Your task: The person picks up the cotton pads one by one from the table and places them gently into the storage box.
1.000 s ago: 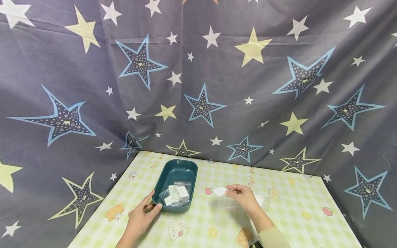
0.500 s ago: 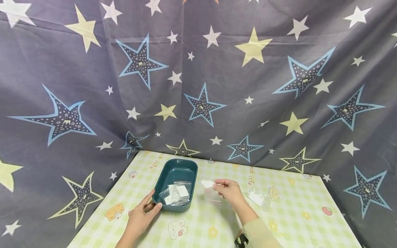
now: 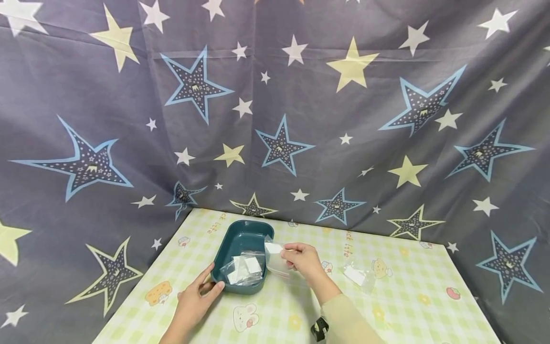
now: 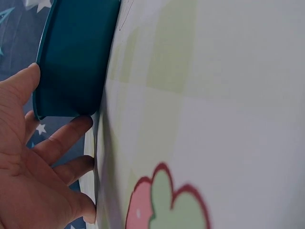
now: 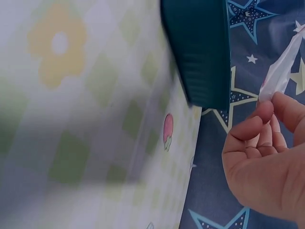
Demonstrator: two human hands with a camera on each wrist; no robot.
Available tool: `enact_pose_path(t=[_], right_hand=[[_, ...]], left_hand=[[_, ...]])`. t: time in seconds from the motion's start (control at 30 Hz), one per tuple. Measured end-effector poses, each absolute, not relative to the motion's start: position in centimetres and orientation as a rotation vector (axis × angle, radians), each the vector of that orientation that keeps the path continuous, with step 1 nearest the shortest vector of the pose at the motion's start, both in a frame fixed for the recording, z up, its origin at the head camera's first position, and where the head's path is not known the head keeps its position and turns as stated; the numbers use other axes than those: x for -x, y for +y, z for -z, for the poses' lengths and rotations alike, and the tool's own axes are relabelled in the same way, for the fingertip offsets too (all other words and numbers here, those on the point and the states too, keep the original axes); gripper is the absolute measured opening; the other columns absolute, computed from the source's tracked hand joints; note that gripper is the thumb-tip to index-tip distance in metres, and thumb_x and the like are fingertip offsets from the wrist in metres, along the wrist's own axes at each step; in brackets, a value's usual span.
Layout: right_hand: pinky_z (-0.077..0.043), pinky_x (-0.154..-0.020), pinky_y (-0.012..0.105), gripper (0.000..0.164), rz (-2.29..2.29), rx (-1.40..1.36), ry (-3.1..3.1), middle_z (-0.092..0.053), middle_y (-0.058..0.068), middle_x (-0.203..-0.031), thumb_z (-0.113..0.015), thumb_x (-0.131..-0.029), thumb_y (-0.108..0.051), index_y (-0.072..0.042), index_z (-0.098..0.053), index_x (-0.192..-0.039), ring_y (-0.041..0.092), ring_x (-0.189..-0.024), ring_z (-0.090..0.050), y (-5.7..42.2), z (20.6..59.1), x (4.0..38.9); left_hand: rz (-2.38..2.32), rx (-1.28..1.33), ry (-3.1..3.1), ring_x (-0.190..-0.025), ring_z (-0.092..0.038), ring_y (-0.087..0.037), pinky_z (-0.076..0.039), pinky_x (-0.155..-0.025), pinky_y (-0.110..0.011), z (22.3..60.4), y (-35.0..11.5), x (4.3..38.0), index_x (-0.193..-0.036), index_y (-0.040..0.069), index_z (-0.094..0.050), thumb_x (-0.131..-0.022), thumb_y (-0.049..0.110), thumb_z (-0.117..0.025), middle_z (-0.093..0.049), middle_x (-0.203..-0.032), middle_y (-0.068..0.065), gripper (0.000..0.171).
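Note:
A dark teal rectangular container [image 3: 232,288] stands on the table, with several clear zip bags holding white pieces [image 3: 246,268] at its near end. My left hand [image 3: 194,302] holds its near left corner; in the left wrist view the thumb [image 4: 29,78] lies against the rim and a fingertip touches lower down. My right hand [image 3: 306,262] pinches another small clear zip bag [image 3: 273,262] with a white piece inside, right beside the container's right wall. In the right wrist view this bag [image 5: 281,71] is held between thumb and fingertips, above table height.
One more zip bag with a white piece [image 3: 354,275] lies on the table to the right of my right hand. A green checked cloth [image 3: 412,296] with cartoon prints covers the table. Behind it hangs a grey curtain [image 3: 275,191] patterned with stars.
My right hand has carried the pinched zip bag leftward, up to the container's right rim, uncovering the bag lying on the right. The left hand and the container have stayed in place.

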State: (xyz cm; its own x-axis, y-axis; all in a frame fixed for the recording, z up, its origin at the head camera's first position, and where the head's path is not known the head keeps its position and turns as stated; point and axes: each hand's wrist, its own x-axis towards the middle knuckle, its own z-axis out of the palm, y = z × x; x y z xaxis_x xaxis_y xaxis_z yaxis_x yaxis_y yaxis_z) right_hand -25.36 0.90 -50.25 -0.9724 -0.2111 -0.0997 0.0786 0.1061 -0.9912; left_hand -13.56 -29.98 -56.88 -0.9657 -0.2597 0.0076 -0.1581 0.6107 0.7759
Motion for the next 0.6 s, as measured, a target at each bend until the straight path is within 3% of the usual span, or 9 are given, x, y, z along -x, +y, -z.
enact_pose_path(t=[0.37,0.6], right_hand=[[-0.049,-0.060,0.020,0.036,1.941,0.142,2.176,-0.079,0.001,-0.088,-0.079,-0.096,-0.015,0.003,-0.074,-0.126,0.008,-0.070,-0.066,-2.0,49.8,25.1],[-0.049,-0.060,0.020,0.033,1.952,0.144,2.158,-0.078,-0.001,-0.084,-0.079,-0.095,-0.013,0.003,-0.075,-0.124,0.010,-0.070,-0.068,-3.2,49.4,24.6]], left_hand=[[1.315,-0.365,-2.692,-0.141,-0.057,-0.051,-0.012,-0.115,-0.087,57.1,-30.0,13.4,-0.165,0.025,-0.044,-0.099,0.055,-0.072,-0.078,-0.127,-0.017,0.078],[1.305,-0.353,-2.685,-0.136,-0.062,-0.050,-0.014,-0.113,-0.087,57.0,-29.9,13.4,-0.165,0.023,-0.044,-0.100,0.054,-0.072,-0.078,-0.125,-0.018,0.078]])
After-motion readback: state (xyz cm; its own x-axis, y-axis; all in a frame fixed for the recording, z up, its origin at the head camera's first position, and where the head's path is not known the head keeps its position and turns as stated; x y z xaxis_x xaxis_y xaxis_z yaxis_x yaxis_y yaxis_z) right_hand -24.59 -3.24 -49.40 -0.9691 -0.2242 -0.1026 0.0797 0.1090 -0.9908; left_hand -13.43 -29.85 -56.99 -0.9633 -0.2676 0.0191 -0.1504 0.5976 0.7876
